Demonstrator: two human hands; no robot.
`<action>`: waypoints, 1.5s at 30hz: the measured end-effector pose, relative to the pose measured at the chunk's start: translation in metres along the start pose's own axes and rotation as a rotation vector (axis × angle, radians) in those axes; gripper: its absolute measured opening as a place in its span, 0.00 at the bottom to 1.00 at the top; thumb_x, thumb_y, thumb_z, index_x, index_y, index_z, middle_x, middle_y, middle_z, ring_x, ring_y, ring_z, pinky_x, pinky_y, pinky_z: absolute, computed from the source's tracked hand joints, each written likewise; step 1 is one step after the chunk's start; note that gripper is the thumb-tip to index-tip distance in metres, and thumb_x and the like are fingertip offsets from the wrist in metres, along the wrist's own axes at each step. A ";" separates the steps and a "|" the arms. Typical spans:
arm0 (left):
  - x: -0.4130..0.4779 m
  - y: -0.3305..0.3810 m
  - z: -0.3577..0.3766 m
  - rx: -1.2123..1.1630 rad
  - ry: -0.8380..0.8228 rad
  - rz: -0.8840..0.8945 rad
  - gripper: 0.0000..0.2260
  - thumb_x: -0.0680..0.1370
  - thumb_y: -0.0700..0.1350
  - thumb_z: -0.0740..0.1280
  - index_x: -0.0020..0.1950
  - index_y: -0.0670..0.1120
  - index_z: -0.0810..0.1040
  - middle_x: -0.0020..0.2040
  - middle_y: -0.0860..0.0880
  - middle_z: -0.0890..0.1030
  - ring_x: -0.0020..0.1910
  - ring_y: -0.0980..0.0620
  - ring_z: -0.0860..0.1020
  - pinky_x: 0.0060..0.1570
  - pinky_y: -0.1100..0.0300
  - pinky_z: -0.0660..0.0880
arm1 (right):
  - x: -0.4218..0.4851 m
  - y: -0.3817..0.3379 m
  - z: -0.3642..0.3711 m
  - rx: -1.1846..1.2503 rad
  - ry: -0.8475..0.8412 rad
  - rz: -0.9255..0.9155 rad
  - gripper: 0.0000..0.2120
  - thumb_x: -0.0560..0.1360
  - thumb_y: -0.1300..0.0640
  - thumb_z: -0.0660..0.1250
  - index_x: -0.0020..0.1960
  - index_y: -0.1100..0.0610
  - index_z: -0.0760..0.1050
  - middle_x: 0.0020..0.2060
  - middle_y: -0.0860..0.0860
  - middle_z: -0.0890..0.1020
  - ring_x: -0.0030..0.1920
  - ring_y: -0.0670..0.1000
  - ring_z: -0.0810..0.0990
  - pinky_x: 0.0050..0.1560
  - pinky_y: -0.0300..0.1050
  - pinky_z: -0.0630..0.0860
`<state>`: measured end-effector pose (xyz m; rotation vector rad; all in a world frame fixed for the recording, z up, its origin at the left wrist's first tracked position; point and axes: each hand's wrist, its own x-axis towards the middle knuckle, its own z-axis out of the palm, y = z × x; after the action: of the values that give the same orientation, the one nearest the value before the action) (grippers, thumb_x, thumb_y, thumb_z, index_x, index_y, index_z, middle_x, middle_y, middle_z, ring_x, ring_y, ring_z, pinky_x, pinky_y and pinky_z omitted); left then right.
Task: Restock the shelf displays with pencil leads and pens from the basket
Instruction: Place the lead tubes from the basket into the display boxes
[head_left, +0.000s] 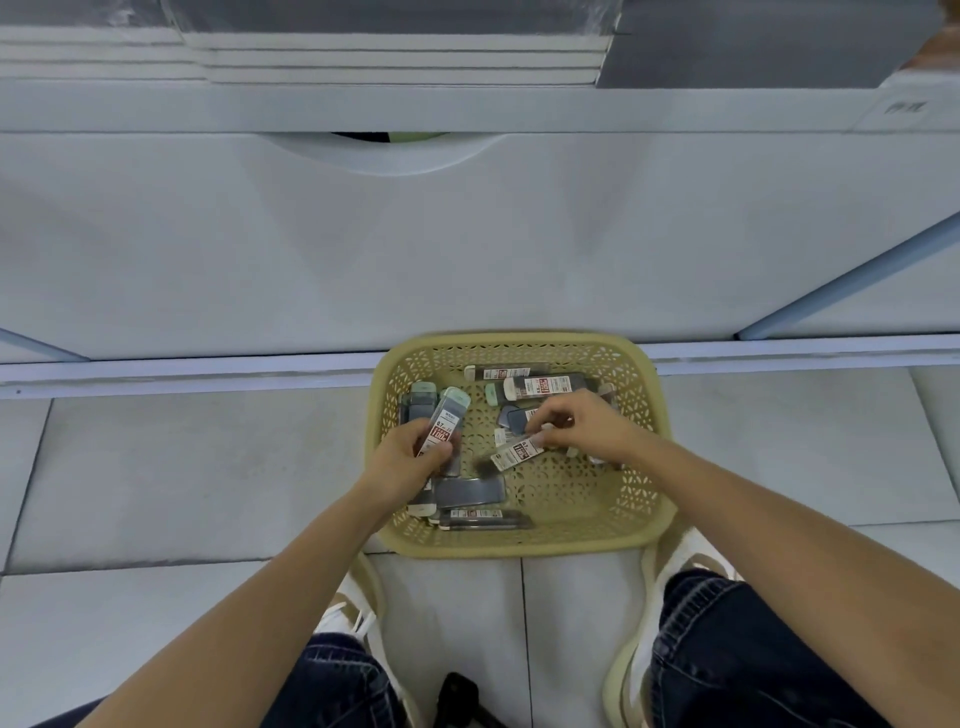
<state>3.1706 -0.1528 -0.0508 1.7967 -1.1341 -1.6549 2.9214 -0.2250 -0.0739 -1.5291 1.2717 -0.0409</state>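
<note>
- A yellow basket (519, 543) is set on the tiled floor (208, 467) at the centre of the frame.
- Several pencil lead cases (445, 423) are gripped in the curled left hand (410, 460), over the basket's left side.
- One single case (517, 453) is pinched by the fingertips of the right hand (584, 428), mid-basket.
- Loose cases (545, 385) are scattered inside.

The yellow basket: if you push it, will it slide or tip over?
Probably slides: the basket is wide, low and sits flat on smooth floor tiles. Likely light, since its walls are full of holes and it holds only small lead cases. Tipping seems unlikely.
</note>
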 end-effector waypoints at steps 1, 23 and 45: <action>0.000 0.001 0.002 0.035 0.007 0.006 0.05 0.81 0.40 0.64 0.52 0.45 0.79 0.40 0.50 0.81 0.36 0.61 0.77 0.35 0.71 0.73 | -0.002 -0.003 -0.006 0.042 -0.032 -0.007 0.06 0.72 0.58 0.74 0.49 0.52 0.83 0.42 0.50 0.84 0.40 0.47 0.80 0.42 0.43 0.78; 0.003 -0.005 0.011 -0.229 -0.085 -0.122 0.04 0.80 0.41 0.66 0.51 0.40 0.76 0.35 0.47 0.82 0.29 0.55 0.77 0.31 0.62 0.77 | -0.003 0.033 0.022 -0.357 0.326 0.031 0.22 0.71 0.56 0.74 0.62 0.57 0.74 0.58 0.53 0.74 0.60 0.52 0.72 0.60 0.42 0.67; 0.008 -0.010 0.008 -0.317 -0.027 -0.133 0.09 0.80 0.45 0.66 0.58 0.42 0.76 0.46 0.45 0.86 0.39 0.50 0.82 0.39 0.59 0.79 | 0.026 0.029 0.023 -0.360 0.323 0.133 0.17 0.72 0.54 0.74 0.58 0.56 0.74 0.51 0.53 0.80 0.51 0.53 0.79 0.46 0.46 0.76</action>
<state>3.1648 -0.1523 -0.0650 1.6778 -0.7252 -1.8222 2.9265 -0.2227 -0.1185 -1.7885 1.7066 0.0306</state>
